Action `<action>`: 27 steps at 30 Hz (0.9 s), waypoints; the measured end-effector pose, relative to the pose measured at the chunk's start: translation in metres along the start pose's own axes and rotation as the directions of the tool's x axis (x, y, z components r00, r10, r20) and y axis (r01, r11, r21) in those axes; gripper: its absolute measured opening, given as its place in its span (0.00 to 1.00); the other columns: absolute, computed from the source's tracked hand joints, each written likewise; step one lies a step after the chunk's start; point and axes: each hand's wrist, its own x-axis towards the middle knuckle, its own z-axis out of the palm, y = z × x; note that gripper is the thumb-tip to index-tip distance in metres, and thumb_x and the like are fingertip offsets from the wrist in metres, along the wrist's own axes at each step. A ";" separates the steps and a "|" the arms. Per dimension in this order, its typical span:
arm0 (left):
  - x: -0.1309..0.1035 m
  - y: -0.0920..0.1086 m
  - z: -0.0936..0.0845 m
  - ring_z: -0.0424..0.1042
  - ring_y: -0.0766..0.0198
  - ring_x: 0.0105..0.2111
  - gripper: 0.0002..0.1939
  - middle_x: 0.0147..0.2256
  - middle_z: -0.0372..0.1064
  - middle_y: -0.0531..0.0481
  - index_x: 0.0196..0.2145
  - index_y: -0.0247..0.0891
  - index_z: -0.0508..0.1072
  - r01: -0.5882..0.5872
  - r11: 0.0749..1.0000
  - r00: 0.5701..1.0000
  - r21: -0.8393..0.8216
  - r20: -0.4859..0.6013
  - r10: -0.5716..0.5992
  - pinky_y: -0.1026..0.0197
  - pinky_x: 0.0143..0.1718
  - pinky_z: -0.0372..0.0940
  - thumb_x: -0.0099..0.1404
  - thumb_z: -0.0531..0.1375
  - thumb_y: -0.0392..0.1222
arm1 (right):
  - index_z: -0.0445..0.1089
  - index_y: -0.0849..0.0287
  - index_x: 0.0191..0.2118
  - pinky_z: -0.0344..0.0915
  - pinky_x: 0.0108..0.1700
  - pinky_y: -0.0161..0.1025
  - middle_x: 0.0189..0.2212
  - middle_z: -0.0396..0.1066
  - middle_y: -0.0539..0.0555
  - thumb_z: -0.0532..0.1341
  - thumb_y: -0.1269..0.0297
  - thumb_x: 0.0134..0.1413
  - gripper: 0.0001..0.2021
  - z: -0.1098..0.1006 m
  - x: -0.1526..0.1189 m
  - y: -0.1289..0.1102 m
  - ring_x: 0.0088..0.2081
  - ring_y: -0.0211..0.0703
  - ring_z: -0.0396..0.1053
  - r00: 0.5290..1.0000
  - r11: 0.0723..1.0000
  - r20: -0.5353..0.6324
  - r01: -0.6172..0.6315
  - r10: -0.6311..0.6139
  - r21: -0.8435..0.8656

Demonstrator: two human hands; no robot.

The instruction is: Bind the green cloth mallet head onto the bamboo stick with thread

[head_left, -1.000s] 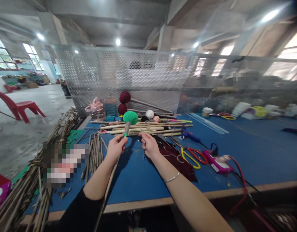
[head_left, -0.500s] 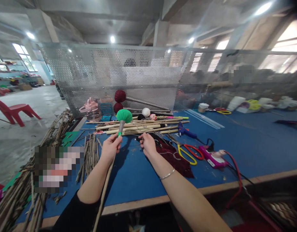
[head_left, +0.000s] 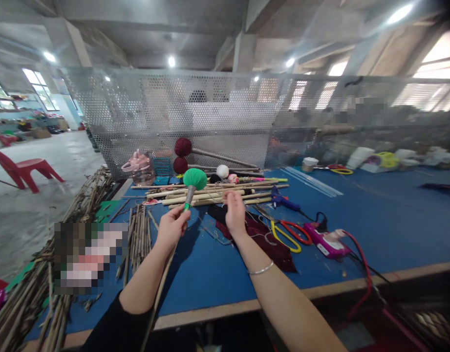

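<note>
My left hand (head_left: 173,222) is closed around a long stick (head_left: 165,278) topped by a green cloth-covered ball (head_left: 195,179). Grey wrapping (head_left: 190,195) covers the neck below the ball, with a bit of green under it. The ball end points up and away from me. To the right, my right hand (head_left: 235,210) is raised over the table with its fingers drawn together; what they pinch, if anything, is too small to make out. Beneath it lie dark red fabric (head_left: 268,239) and a loose loop of thin cord (head_left: 219,238).
Peeled sticks (head_left: 206,196) lie across the back, near dark red balls (head_left: 182,146) on sticks. Scissors (head_left: 289,234), a blue glue gun (head_left: 281,199) and a magenta device (head_left: 325,240) with cables are at right. Dry twigs (head_left: 52,264) line the left; a perforated metal screen (head_left: 217,115) stands behind.
My right hand has moved up and to the right, away from the stick's neck. The green ball and my left hand have shifted slightly right.
</note>
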 end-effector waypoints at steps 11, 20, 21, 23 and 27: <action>-0.009 -0.002 0.013 0.54 0.75 0.13 0.24 0.19 0.60 0.56 0.45 0.31 0.71 -0.063 0.975 0.995 0.212 0.086 0.045 0.70 0.12 0.49 0.53 0.59 0.49 | 0.66 0.62 0.26 0.45 0.17 0.30 0.13 0.57 0.43 0.64 0.56 0.40 0.13 0.019 -0.023 -0.009 0.15 0.28 0.48 0.768 0.878 0.503 -0.477 0.397 0.035; -0.008 -0.003 0.018 0.61 0.75 0.13 0.21 0.24 0.69 0.52 0.36 0.33 0.66 0.084 0.987 0.984 -0.137 0.165 -0.061 0.72 0.11 0.51 0.49 0.63 0.50 | 0.65 0.61 0.24 0.34 0.12 0.30 0.09 0.52 0.41 0.65 0.57 0.37 0.13 0.016 -0.014 -0.009 0.11 0.26 0.41 0.711 0.814 0.519 -0.579 0.474 0.050; -0.008 -0.003 0.019 0.62 0.74 0.14 0.21 0.24 0.69 0.52 0.35 0.33 0.65 0.106 0.979 0.979 -0.174 0.190 -0.073 0.72 0.11 0.52 0.48 0.63 0.49 | 0.64 0.61 0.24 0.34 0.12 0.29 0.10 0.51 0.40 0.65 0.57 0.37 0.13 0.015 -0.013 -0.008 0.11 0.26 0.41 0.711 0.812 0.526 -0.580 0.466 0.065; -0.009 -0.003 0.021 0.63 0.74 0.14 0.20 0.25 0.70 0.51 0.34 0.33 0.66 0.144 0.963 0.969 -0.228 0.230 -0.090 0.72 0.12 0.53 0.47 0.64 0.49 | 0.64 0.61 0.27 0.34 0.12 0.28 0.10 0.50 0.39 0.65 0.57 0.38 0.14 0.012 -0.011 -0.007 0.11 0.25 0.40 0.689 0.799 0.576 -0.593 0.440 0.099; -0.014 -0.004 0.024 0.62 0.75 0.14 0.19 0.26 0.69 0.51 0.33 0.33 0.66 0.221 0.940 0.945 -0.261 0.295 -0.140 0.72 0.12 0.53 0.49 0.63 0.50 | 0.64 0.61 0.31 0.33 0.13 0.27 0.11 0.47 0.38 0.64 0.56 0.41 0.15 0.007 -0.009 -0.008 0.12 0.25 0.35 0.555 0.711 0.729 -0.690 0.402 0.133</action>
